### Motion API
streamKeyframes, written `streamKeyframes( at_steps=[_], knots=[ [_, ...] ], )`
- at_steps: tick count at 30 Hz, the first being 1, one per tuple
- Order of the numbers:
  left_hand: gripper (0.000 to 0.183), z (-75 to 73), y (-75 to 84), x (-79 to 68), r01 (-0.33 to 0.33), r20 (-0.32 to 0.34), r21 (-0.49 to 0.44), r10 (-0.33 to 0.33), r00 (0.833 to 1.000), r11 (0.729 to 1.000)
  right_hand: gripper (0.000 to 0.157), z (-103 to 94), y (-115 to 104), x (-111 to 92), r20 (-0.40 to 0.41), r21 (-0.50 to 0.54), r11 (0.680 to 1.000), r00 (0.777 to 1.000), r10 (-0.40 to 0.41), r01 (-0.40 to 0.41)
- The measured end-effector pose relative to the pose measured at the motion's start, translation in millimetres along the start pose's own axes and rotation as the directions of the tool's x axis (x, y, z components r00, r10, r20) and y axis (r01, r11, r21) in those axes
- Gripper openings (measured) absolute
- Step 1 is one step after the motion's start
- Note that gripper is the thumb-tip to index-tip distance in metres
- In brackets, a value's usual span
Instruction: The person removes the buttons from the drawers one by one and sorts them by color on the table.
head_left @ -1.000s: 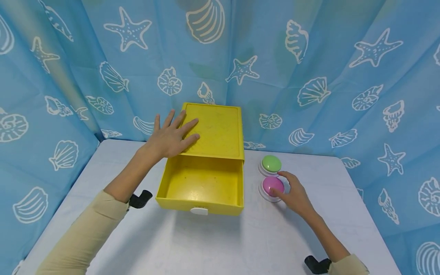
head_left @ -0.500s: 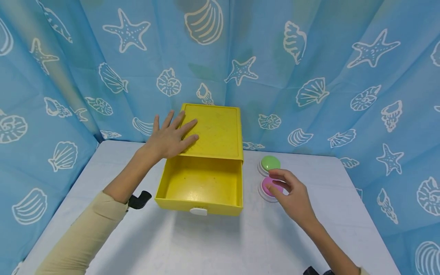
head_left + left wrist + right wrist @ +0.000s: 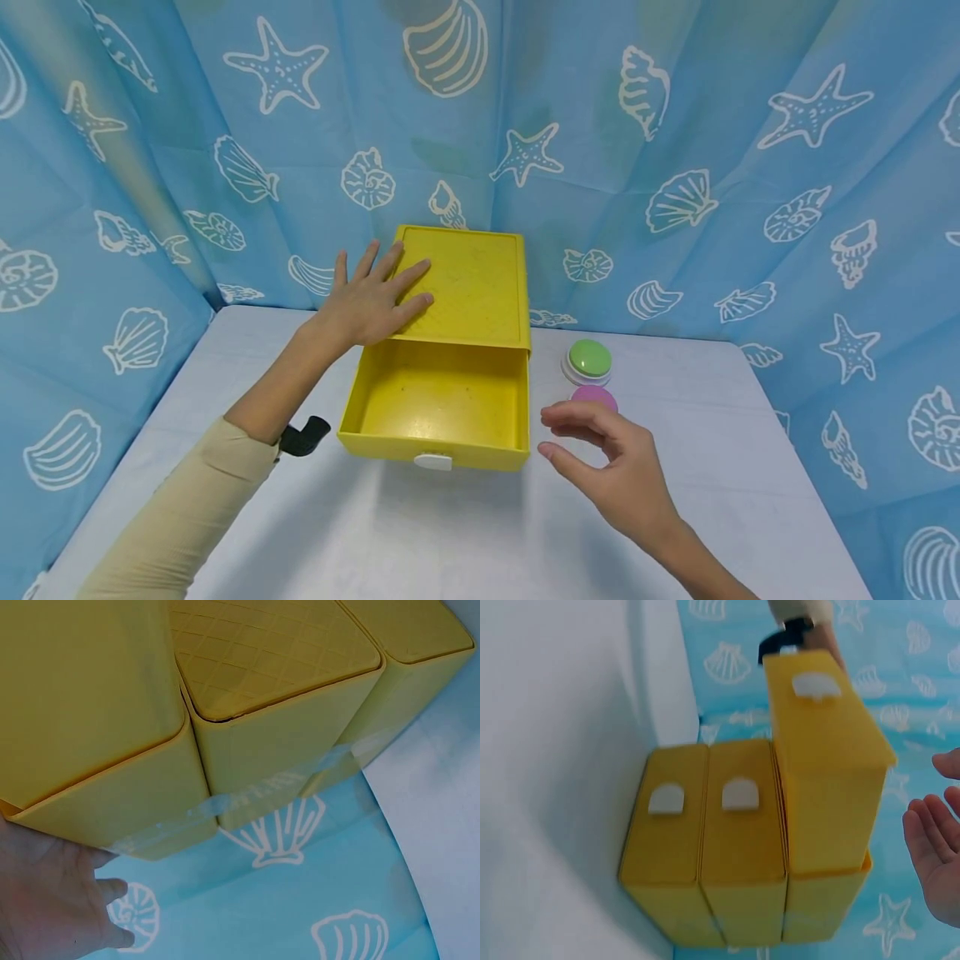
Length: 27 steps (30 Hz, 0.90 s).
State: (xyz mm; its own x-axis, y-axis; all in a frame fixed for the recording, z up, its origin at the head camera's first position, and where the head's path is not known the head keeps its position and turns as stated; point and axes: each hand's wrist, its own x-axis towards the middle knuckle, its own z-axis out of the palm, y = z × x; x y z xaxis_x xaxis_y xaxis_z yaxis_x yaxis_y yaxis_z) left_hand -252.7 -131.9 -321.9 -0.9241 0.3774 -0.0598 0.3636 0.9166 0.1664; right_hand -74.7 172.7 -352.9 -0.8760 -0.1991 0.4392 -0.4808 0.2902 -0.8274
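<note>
A yellow drawer unit (image 3: 472, 283) stands at the back of the table, its top drawer (image 3: 438, 450) pulled out and the bare inner floor showing. My left hand (image 3: 363, 307) rests on the left part of the unit's top with fingers spread. To the right of the drawer hovers my right hand (image 3: 618, 471), fingers and thumb loosely bent and apart, holding nothing. The right wrist view shows the white handle (image 3: 816, 685) of the pulled-out drawer, two shut drawers (image 3: 741, 832) and part of the right hand (image 3: 939, 855).
A green-topped push button (image 3: 590, 358) sits right of the unit. Just in front of it is a pink one (image 3: 595, 397), partly hidden by the right hand. A blue shell-patterned curtain (image 3: 600, 167) surrounds the white-covered table (image 3: 465, 542).
My right hand has left the pink button and moved left and toward me, near the drawer's front right corner. The left hand stays on the unit; the drawer has not moved.
</note>
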Motion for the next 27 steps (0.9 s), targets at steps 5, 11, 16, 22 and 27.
streamKeyframes(
  at_steps=[5, 11, 16, 22, 27],
  knots=[
    [0.067, -1.2, 0.1, 0.3, 0.002, -0.003, -0.002, -0.002, 1.000, 1.000, 0.033, 16.3, -8.8, -6.4, 0.033, 0.024, 1.000, 0.999, -0.009, 0.008],
    [0.067, -1.0, -0.5, 0.0, -0.006, -0.004, -0.003, 0.006, 1.000, 1.000, 0.034, 31.0, -13.4, -10.9, -0.080, -0.169, 0.975, 0.984, -0.161, 0.146],
    [0.068, -1.0, -0.8, -1.1, -0.008, -0.004, -0.001, 0.008, 1.000, 1.000, 0.030, 38.5, -14.5, -15.9, -0.080, -0.187, 0.955, 0.965, -0.248, 0.230],
    [0.067, -0.9, -0.3, -1.0, -0.007, -0.003, -0.001, 0.007, 1.000, 1.000, 0.023, 52.3, -5.8, -20.8, -0.054, -0.112, 0.936, 0.938, -0.341, 0.334],
    [0.067, -0.9, 0.4, -0.7, -0.003, -0.005, 0.001, 0.003, 1.000, 1.000, 0.020, 63.4, 1.5, -23.6, -0.006, -0.090, 0.933, 0.937, -0.350, 0.348]
  ],
)
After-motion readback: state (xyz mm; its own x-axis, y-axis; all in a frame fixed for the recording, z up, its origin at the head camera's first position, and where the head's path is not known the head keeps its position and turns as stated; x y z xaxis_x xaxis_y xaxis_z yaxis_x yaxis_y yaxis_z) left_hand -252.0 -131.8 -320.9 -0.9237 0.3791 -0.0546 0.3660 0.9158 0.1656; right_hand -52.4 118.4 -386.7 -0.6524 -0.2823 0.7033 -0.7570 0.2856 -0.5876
